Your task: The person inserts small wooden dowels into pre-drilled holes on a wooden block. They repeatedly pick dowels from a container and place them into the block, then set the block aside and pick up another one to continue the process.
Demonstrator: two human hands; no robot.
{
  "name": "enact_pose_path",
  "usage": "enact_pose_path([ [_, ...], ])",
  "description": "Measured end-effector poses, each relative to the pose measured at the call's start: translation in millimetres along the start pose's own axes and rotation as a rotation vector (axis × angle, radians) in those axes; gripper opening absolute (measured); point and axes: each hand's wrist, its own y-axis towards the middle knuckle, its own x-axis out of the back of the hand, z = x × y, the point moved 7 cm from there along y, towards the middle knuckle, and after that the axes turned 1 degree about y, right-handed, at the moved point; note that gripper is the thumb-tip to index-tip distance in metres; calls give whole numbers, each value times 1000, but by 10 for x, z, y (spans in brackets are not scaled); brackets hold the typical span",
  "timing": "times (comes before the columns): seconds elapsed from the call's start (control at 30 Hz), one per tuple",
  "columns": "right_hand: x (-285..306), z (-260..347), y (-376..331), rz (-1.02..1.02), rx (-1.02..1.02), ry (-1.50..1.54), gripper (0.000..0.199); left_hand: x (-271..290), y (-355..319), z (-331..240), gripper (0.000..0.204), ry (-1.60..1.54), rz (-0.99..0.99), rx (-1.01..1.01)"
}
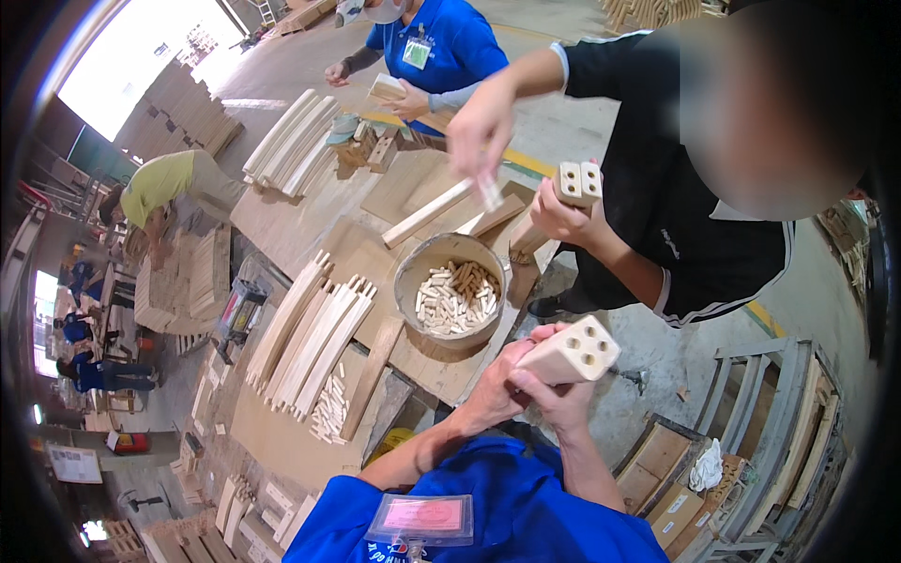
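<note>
Both my hands are closed around a pair of pale wooden pieces [569, 354], held side by side. Their end faces point up to the right and show several round drilled holes. My left hand [499, 383] grips them from the left side. My right hand [561, 402] wraps them from below, thumb against the wood. Just beyond my hands stands a round bucket [405, 302] holding many short wooden dowels [455, 298]. Across from it, a co-worker's hand [570, 220] holds similar drilled pieces [577, 184], while that person's other hand [483, 136] is blurred above the bucket.
Curved wooden slats [314, 338] with dowels in their ends lie left of the bucket, beside loose dowels [330, 411]. More slats [293, 141] are stacked at the table's far end, near another person in blue [450, 47]. A metal rack [751, 413] stands at the right.
</note>
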Motion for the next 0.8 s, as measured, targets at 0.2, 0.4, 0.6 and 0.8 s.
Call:
enact_pose_path([
  [0.2,364,-4,12,84,3,76,71,773,581,70,31,166,7,223],
  [0.4,461,-253,105,122,-31,130,85,1107,1350,1495,23,1050,471,493],
  [0.6,383,-126,150,147,40,-144,74,1001,1380,1879,25,1235,624,544],
  [0.8,399,-346,128,243,-8,-278,82,1213,1280,1187,22,664,411,488],
])
